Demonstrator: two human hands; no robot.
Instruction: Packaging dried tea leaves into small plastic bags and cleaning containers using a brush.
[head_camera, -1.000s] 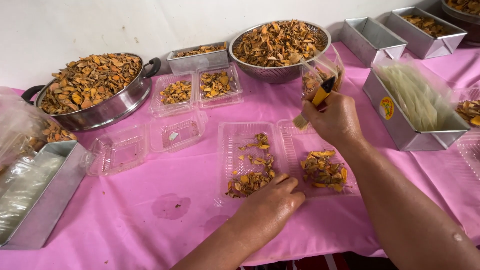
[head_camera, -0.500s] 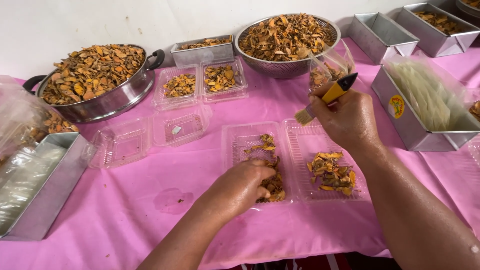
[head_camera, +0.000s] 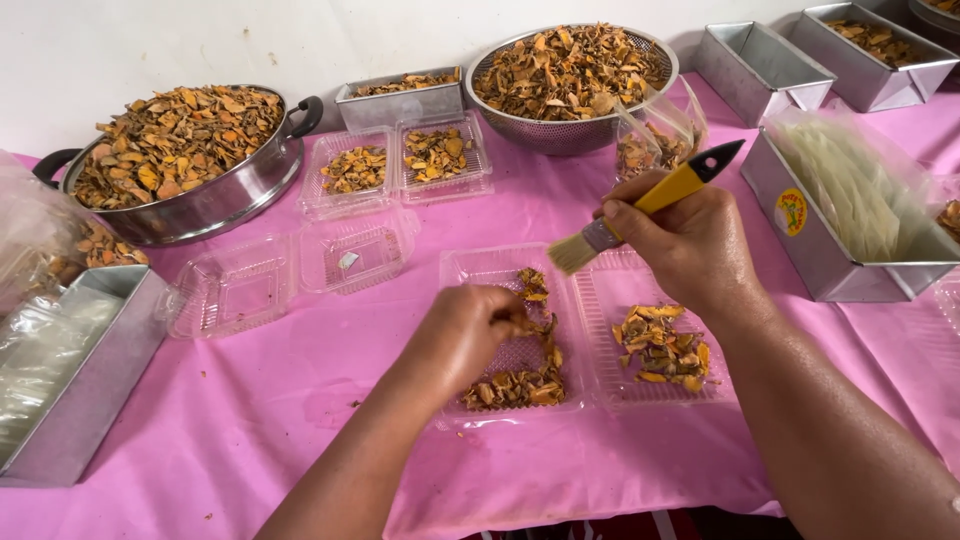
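Bright, even daylight; soft shadows under the hands, mild glare on the steel pans, edges slightly curved.

Round yellow-red label (head_camera: 791, 212) on the right metal tin (head_camera: 800, 235).

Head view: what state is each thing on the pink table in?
Left hand: in the open clamshell box, touching orange-brown pieces.
Right hand: gripping a yellow-handled brush, bristles above the box.
Second clamshell: open, nearly empty.
Third clamshell: open, partly filled.
Pot: heaped full.
Colander: heaped full.
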